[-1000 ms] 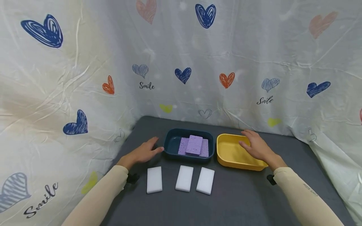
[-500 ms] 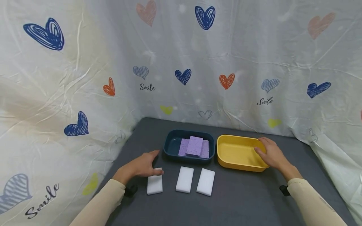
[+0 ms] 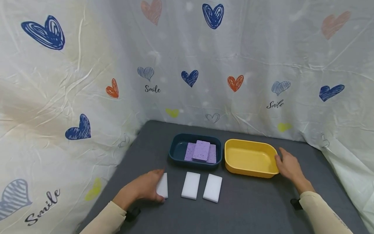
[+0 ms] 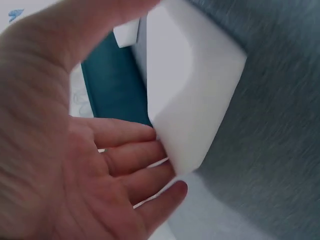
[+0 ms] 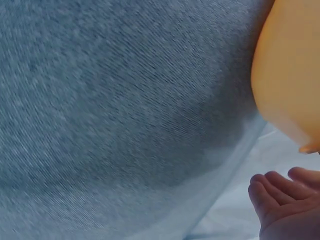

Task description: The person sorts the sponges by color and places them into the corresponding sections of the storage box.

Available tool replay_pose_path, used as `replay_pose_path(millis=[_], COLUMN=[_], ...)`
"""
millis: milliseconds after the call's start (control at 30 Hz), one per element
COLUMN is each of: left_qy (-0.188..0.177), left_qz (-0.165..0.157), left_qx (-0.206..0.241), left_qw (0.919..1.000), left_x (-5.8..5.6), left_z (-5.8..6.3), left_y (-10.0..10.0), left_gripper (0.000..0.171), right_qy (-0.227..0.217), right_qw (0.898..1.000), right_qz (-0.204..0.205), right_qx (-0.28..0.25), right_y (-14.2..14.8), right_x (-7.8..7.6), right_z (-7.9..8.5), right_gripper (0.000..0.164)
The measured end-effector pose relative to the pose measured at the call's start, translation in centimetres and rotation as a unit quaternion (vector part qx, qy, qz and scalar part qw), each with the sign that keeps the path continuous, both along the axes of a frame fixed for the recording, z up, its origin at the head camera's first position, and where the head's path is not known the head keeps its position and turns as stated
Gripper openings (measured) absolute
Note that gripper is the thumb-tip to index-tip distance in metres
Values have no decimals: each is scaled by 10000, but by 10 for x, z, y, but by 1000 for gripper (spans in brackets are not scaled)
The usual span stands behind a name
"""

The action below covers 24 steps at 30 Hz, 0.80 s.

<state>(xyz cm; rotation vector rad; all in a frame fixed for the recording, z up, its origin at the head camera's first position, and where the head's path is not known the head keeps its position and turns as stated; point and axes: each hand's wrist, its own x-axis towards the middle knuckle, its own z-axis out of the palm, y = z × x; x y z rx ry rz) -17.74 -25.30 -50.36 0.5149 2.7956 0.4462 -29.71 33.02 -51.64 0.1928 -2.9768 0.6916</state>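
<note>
Trio of white blocks (image 3: pixel 190 185), left hand (image 3: pixel 145 186) pinching one — three purple blocks (image 3: pixel 201 150), right hand (image 3: pixel 290 165) relaxed at one yellow tray (image 3: pixel 248 170)

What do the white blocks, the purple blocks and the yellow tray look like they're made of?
White blocks: probably matte foam, being smooth, evenly white and crisp-edged. Purple blocks: likely sponge, since dark specks dot their dull faces. Yellow tray: seemingly satin plastic, with rounded corners and soft sheen; coated metal is possible.

A curtained-off workspace is shown — a grey table (image 3: pixel 242 208) is backed and flanked by heart-printed curtain (image 3: pixel 257 42); the wider setting cannot be identified.
</note>
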Motion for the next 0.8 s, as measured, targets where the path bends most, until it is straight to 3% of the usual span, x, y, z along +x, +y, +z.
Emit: replay_pose_path(millis=[233, 533, 800], left_qy=[249, 325, 426], left_qz=[45, 92, -113], left_qx=[-547, -510, -392], left_qw=[9982, 9981, 9983], left_x=[5, 6, 9], left_z=[-5, -4, 12], left_y=[9, 13, 26], left_gripper=[114, 105, 101], right_qy=[-54, -155, -181], right_qw=[9996, 9986, 9989], right_qz=[-148, -83, -114], right_qx=[-251, -507, -429], right_y=[4, 1, -5], right_x=[5, 4, 1], right_z=[-6, -8, -9], right_gripper=[58, 56, 53])
